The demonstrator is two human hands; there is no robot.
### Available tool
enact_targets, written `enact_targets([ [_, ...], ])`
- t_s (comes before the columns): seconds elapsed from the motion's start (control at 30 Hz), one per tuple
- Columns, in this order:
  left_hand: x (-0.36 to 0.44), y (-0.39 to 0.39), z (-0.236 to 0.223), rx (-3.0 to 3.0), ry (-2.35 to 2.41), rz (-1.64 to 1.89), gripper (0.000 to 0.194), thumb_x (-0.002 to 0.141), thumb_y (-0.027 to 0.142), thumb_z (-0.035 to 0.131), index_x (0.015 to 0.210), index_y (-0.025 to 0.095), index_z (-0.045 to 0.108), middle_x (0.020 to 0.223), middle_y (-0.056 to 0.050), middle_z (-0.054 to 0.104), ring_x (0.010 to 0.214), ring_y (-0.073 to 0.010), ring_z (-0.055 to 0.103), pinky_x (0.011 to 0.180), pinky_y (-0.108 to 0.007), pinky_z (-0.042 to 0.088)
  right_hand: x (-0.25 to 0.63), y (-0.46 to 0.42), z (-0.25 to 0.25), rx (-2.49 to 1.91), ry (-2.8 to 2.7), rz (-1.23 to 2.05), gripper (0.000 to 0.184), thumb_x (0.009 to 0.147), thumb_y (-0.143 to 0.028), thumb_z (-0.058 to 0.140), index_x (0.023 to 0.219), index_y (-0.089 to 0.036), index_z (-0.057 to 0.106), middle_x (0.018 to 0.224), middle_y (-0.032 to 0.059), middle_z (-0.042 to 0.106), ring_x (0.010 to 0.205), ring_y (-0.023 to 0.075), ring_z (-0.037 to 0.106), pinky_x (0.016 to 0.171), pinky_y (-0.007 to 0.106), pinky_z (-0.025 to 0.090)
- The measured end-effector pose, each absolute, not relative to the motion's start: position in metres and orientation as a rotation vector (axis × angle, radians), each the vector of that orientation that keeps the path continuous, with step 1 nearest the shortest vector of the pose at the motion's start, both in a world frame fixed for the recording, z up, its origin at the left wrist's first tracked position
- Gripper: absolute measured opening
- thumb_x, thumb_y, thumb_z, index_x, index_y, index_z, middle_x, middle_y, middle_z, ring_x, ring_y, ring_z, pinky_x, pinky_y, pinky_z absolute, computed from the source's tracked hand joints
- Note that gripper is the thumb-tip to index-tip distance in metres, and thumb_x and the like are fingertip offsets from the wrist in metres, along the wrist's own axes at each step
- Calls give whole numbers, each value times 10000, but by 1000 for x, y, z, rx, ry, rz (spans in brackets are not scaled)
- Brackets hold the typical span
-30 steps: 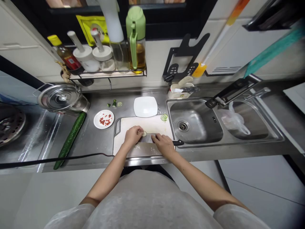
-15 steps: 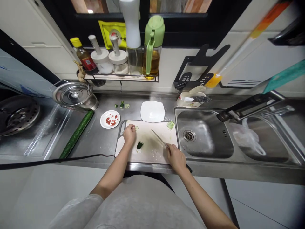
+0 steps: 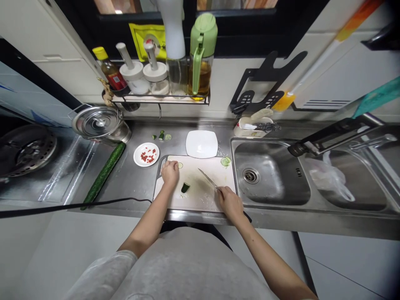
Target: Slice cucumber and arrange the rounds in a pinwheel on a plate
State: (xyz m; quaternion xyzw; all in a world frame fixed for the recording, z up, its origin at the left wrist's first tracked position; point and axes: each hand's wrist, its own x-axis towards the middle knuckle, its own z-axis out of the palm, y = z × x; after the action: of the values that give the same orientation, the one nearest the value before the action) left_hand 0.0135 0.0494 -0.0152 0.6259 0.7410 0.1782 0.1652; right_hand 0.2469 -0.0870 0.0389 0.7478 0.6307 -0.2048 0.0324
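Note:
My right hand (image 3: 230, 204) is closed round the handle of a kitchen knife (image 3: 208, 179), its blade pointing up and left over the white cutting board (image 3: 200, 200). My left hand (image 3: 170, 173) rests at the board's upper left, fingers bent together; whatever is under them is hidden. Right beside its fingers lies a thin cucumber slice (image 3: 180, 165). A short cucumber piece (image 3: 185, 187) with dark green skin lies between the two hands. Several cucumber slices (image 3: 225, 161) sit in a small pile at the board's upper right corner.
Behind the board stands a white square plate (image 3: 201, 144). To the left are a round plate (image 3: 137, 157) with chopped red bits, a whole cucumber (image 3: 104, 175) and a lidded steel pot (image 3: 100, 125). Cucumber ends (image 3: 161, 135) lie behind. The sink (image 3: 271, 175) borders the right.
My left hand's fingers have turned lower and flatter against the board by the slice. My right hand and the knife stay nearly in place; the whole view has shifted slightly.

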Motion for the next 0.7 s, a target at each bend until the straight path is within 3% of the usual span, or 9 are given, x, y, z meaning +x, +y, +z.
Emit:
enact_targets([
  [0.23,3,-13,-19,1836,1763,960,214,893,293,484,977,198,656,955,-74,627,888,-172,591,818,-308,476,245,-82,35,2223,1969,-770,285,980,-301,338,963,-175,592,829,55,665,788,175,610,637,249,324],
  [0.6,1,-56,-47,2036,1541,980,213,900,301,523,1009,210,682,975,-76,668,947,-168,604,873,-328,491,212,-85,57,1929,2124,-853,281,984,-256,311,1174,-203,512,1002,70,651,870,179,621,656,261,340],
  [0.7,0,-56,-50,2038,1530,945,221,906,307,515,1008,212,688,976,-73,683,936,-164,613,872,-325,494,204,-87,57,1833,2131,-797,289,984,-247,297,1138,-187,534,980,85,637,842,189,628,673,273,363],
])
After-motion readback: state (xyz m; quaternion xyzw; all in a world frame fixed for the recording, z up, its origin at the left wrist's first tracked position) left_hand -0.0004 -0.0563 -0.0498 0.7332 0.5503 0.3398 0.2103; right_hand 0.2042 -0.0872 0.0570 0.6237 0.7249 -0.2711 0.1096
